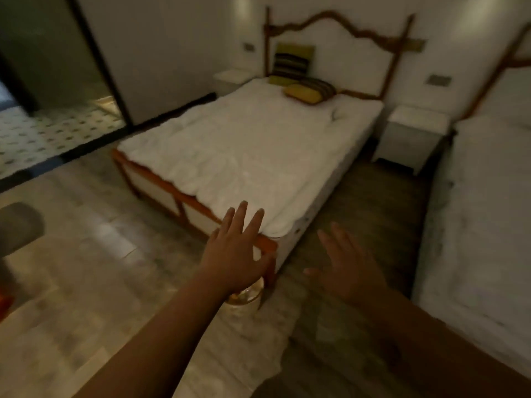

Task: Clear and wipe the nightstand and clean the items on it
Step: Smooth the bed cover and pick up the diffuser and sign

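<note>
Both hands, left hand (235,254) and right hand (349,268), are held out empty with fingers spread at lower centre. Two beds are seen, bed (247,150) mid-frame, second bed (482,196) right edge. Two white nightstands too: nightstand (413,133) between them, far nightstand (231,77) up top.

The quilted white bed cover (244,156) sits in an orange-brown wooden bed frame (184,201) with a white padded headboard (339,53). The cushions are olive-yellow (304,93), and two are striped in dark and pale bands (288,66). The small square nightstand (411,136) is white. The floor tiles (86,268) are pale grey-beige; the tiling beyond the doorway (43,136) is white with dark dots.
</note>
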A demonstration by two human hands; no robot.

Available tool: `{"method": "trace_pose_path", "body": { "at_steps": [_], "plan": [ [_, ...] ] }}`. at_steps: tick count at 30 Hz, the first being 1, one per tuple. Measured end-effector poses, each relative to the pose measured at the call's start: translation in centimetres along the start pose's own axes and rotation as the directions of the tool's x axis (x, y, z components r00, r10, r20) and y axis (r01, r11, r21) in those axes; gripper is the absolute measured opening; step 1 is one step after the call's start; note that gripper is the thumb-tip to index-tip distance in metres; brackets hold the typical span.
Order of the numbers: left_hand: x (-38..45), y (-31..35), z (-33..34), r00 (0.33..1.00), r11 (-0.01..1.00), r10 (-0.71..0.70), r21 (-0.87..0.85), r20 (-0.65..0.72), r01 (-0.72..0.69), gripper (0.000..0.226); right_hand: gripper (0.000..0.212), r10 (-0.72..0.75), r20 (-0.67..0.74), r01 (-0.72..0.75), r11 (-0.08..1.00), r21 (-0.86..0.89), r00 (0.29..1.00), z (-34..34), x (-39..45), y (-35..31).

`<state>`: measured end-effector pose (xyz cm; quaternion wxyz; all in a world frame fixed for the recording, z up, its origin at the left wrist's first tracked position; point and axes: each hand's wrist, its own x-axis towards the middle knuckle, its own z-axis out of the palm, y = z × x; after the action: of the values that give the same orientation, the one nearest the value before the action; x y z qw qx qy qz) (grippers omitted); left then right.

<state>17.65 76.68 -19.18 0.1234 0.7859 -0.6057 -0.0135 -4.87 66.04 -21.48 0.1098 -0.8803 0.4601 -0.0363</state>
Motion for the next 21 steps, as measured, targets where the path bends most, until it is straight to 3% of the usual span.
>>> {"method": "trace_pose_path", "body": {
  "at_steps": [11,21],
  "plan": [
    [14.3,7.5,3.7,0.913,0.913,0.406,-0.064,0.053,-0.402,0.091,0.095,0.384,-0.049,-0.384,0.923,0.008,0.922,-2.5,0.7,9.1],
    [24.5,5.8,3.7,0.834,0.841,0.54,-0.055,0.108,-0.538,0.093,0.097,0.542,-0.092,-0.538,0.84,0.068,0.835,-3.3,8.1,9.3]
  ]
}}
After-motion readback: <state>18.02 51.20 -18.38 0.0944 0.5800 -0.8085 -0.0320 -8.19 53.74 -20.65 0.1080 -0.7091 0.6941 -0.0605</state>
